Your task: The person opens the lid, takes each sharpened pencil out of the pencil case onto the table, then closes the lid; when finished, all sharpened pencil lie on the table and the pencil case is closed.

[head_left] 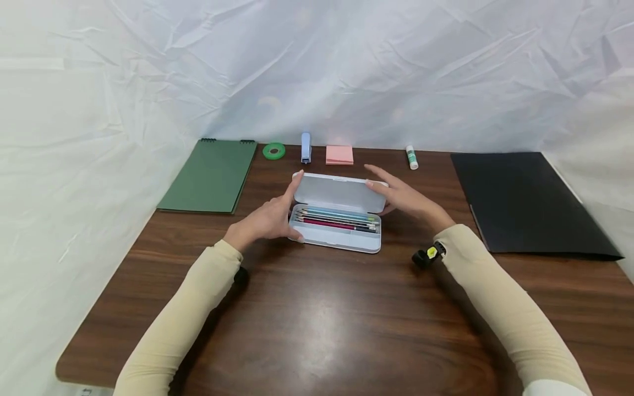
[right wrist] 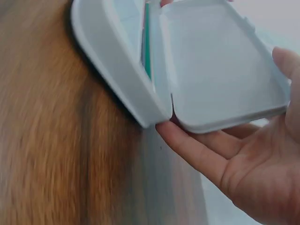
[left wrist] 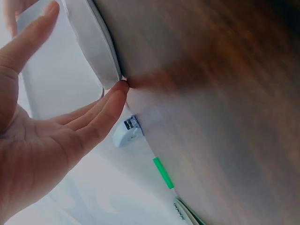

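A white pencil case [head_left: 322, 237] lies on the table, its hinged lid [head_left: 337, 193] raised and tilted back. Several pencils [head_left: 337, 223] lie side by side in the back compartment; the front of the tray is bare. My left hand [head_left: 267, 217] spans the case's left end, thumb by the front corner. In the left wrist view its straight fingertips [left wrist: 123, 85] touch the corner near the hinge. At the right end, my right hand [head_left: 408, 199] holds the lid, with the thumb at its rim and fingers behind it, one fingertip by the hinge [right wrist: 172, 112].
Along the back stand a green tape roll [head_left: 274, 151], a light-blue stapler [head_left: 306, 147], pink sticky notes [head_left: 339, 155] and a glue stick [head_left: 412, 158]. A green spiral notebook [head_left: 210, 176] lies at left, a black folder [head_left: 530, 203] at right. White sheeting [head_left: 346, 71] hangs behind the table.
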`<state>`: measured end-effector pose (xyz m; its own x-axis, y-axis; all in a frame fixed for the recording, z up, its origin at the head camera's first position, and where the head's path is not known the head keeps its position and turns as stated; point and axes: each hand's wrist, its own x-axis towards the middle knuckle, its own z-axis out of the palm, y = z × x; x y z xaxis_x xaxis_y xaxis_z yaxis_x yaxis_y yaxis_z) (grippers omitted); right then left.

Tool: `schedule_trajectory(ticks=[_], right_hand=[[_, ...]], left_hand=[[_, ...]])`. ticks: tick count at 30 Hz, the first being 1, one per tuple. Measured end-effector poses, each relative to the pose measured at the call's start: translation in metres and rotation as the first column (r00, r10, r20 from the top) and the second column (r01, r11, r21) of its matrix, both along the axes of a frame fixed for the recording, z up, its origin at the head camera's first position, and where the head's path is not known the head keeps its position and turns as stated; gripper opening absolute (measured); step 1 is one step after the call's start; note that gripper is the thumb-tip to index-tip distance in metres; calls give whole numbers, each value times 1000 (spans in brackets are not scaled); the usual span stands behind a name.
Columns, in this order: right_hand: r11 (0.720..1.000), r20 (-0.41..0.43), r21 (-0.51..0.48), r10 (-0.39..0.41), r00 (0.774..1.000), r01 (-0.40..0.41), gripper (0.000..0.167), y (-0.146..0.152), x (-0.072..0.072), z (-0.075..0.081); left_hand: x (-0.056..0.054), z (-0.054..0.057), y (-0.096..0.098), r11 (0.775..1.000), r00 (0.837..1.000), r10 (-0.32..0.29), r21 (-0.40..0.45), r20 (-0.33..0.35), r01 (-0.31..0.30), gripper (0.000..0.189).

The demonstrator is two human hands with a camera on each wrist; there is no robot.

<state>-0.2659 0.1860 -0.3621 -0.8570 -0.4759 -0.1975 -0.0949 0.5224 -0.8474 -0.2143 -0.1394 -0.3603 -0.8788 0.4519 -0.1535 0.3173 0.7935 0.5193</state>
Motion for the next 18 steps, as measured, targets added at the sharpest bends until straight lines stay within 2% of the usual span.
schedule_trajectory(ticks=[5, 13, 18], right_hand=[[997, 47, -42, -69, 997, 71, 73, 1, -6, -1], [992, 82, -49, -113, 990, 117, 77, 0, -12, 1], [989, 98, -35, -141, 985, 145, 79, -2, -17, 2]], left_hand=[[1, 2, 2, 996, 996, -42, -72, 84, 48, 142], [-2, 2, 6, 988, 993, -69, -131, 100, 82, 128], [-3, 1, 9, 985, 990, -56, -155, 131, 76, 114]])
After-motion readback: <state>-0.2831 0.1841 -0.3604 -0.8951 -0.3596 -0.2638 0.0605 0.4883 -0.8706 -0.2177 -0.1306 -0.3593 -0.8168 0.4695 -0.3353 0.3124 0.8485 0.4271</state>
